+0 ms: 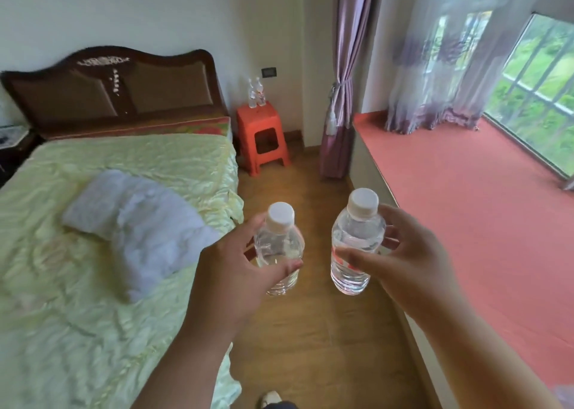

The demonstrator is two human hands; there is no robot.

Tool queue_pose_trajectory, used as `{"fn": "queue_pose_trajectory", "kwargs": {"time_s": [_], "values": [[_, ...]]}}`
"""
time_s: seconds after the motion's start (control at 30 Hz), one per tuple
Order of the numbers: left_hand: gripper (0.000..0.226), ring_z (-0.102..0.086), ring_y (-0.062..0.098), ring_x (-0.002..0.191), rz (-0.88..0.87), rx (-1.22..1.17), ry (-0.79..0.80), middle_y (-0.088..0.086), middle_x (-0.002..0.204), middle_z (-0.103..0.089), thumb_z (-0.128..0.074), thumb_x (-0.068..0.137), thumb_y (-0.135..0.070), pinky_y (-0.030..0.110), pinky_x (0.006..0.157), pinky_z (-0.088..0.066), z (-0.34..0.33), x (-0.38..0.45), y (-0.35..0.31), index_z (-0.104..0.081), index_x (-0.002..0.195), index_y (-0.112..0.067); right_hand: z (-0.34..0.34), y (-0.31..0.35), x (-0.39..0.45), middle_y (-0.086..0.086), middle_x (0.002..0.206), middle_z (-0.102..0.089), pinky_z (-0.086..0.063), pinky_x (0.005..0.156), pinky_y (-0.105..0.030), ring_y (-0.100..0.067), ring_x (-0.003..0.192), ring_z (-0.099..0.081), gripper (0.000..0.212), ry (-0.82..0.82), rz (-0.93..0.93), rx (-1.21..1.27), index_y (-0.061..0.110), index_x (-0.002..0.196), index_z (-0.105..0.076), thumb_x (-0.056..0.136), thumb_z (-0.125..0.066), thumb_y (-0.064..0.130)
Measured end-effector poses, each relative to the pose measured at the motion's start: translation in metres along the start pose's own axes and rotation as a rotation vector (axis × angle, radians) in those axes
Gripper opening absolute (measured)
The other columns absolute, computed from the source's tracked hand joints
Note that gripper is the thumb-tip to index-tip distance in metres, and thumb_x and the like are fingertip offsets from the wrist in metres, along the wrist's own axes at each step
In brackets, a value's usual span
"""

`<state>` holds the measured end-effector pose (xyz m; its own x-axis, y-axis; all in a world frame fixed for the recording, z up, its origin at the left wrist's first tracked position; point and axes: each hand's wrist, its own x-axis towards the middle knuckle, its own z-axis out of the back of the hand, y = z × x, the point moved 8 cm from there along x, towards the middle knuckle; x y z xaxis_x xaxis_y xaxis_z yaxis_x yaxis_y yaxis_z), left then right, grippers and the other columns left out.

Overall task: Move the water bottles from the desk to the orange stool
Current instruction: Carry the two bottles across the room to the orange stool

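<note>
My left hand grips a clear water bottle with a white cap, held upright over the wooden floor. My right hand holds a second clear bottle with a white cap and a red label, also upright. Both bottles are in front of me at chest height, side by side and apart. The orange stool stands far ahead beside the bed's headboard, against the wall. Two more water bottles stand on its top at the back.
A bed with a pale yellow cover and a white folded towel fills the left. A red window ledge runs along the right under the curtains. A strip of wooden floor leads between them to the stool.
</note>
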<state>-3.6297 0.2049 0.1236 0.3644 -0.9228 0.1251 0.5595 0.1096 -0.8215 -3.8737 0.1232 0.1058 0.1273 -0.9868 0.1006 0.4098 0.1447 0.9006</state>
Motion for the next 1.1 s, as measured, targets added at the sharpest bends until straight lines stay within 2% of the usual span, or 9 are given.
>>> {"fn": "queue_pose_trajectory", "kwargs": {"time_s": [0.13, 0.37, 0.5, 0.63, 0.77, 0.97, 1.1], "values": [[0.075, -0.062, -0.017, 0.100, 0.039, 0.011, 0.000, -0.028, 0.103, -0.072, -0.096, 0.057, -0.046, 0.016, 0.090, -0.053, -0.009, 0.014, 0.007, -0.066, 0.126, -0.045, -0.008, -0.005, 0.021, 0.017, 0.108, -0.071, -0.056, 0.089, -0.032, 0.005, 0.096, -0.067, 0.078, 0.037, -0.003, -0.004, 0.040, 0.124, -0.063, 0.054, -0.097, 0.043], [0.077, -0.066, -0.007, 0.101, 0.050, 0.009, 0.049, -0.024, 0.107, -0.072, -0.095, 0.056, -0.051, 0.029, 0.094, -0.057, -0.033, 0.067, 0.019, -0.064, 0.126, -0.047, -0.010, -0.014, 0.060, 0.019, 0.105, -0.072, -0.056, 0.088, -0.031, 0.004, 0.095, -0.067, 0.076, 0.012, -0.044, -0.028, 0.042, 0.122, -0.063, 0.055, -0.097, 0.040], [0.080, -0.067, -0.005, 0.100, 0.004, 0.005, 0.091, -0.023, 0.108, -0.072, -0.094, 0.056, -0.053, 0.026, 0.093, -0.056, -0.043, 0.119, 0.021, -0.063, 0.130, -0.046, -0.013, -0.006, 0.094, 0.020, 0.100, -0.072, -0.053, 0.081, -0.024, 0.006, 0.090, -0.067, 0.067, -0.030, -0.053, -0.062, 0.042, 0.117, -0.065, 0.058, -0.096, 0.032], [0.081, -0.066, -0.003, 0.102, -0.049, -0.033, 0.113, -0.023, 0.107, -0.072, -0.094, 0.057, -0.053, 0.027, 0.090, -0.057, -0.043, 0.174, 0.020, -0.061, 0.130, -0.047, -0.021, 0.011, 0.134, 0.022, 0.098, -0.072, -0.053, 0.080, -0.023, 0.007, 0.089, -0.067, 0.068, -0.081, -0.044, -0.102, 0.041, 0.120, -0.064, 0.060, -0.095, 0.031], [0.082, -0.065, -0.005, 0.103, -0.099, -0.047, 0.099, -0.024, 0.110, -0.071, -0.095, 0.056, -0.052, 0.029, 0.091, -0.058, -0.030, 0.224, 0.022, -0.062, 0.131, -0.046, -0.041, 0.026, 0.174, 0.023, 0.100, -0.071, -0.053, 0.080, -0.026, 0.007, 0.090, -0.066, 0.068, -0.121, -0.016, -0.137, 0.043, 0.119, -0.064, 0.058, -0.095, 0.037], [0.081, -0.065, 0.000, 0.105, -0.133, -0.008, 0.113, -0.020, 0.111, -0.073, -0.094, 0.057, -0.052, 0.025, 0.090, -0.055, -0.013, 0.277, 0.041, -0.063, 0.131, -0.044, -0.088, 0.033, 0.218, 0.021, 0.105, -0.071, -0.051, 0.080, -0.019, 0.009, 0.091, -0.065, 0.075, -0.090, -0.027, -0.130, 0.039, 0.125, -0.063, 0.057, -0.096, 0.041], [0.082, -0.063, -0.002, 0.106, -0.076, 0.005, 0.103, -0.019, 0.113, -0.072, -0.094, 0.056, -0.053, 0.028, 0.091, -0.056, -0.004, 0.301, 0.065, -0.062, 0.131, -0.045, -0.116, 0.032, 0.246, 0.022, 0.104, -0.071, -0.051, 0.079, -0.020, 0.009, 0.091, -0.066, 0.068, -0.038, -0.035, -0.119, 0.047, 0.114, -0.063, 0.056, -0.097, 0.040]]}}
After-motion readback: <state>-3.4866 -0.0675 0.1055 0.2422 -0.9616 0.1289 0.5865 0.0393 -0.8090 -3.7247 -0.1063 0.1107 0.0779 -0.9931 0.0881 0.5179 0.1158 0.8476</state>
